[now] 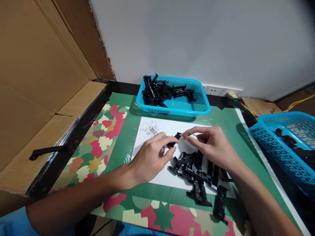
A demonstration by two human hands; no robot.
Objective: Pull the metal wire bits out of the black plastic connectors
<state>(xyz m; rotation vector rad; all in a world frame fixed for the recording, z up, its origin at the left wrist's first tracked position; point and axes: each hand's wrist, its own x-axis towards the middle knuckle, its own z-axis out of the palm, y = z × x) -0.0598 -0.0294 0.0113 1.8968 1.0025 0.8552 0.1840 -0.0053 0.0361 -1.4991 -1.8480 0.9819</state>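
My left hand is closed on a small black plastic part, pinched between thumb and fingers above the white sheet. Close to the part's far end, my right hand pinches a thin, light-coloured wire-like piece; whether it touches the part I cannot tell. A small heap of bent metal wires lies on the sheet beyond my left hand. Below my right hand is a pile of black plastic parts, and one more black part lies toward the front edge.
A blue basket of black parts stands at the back by the wall. Another blue basket is at the right. Cardboard rises on the left. A wall socket and a plugged cable are behind the green mat.
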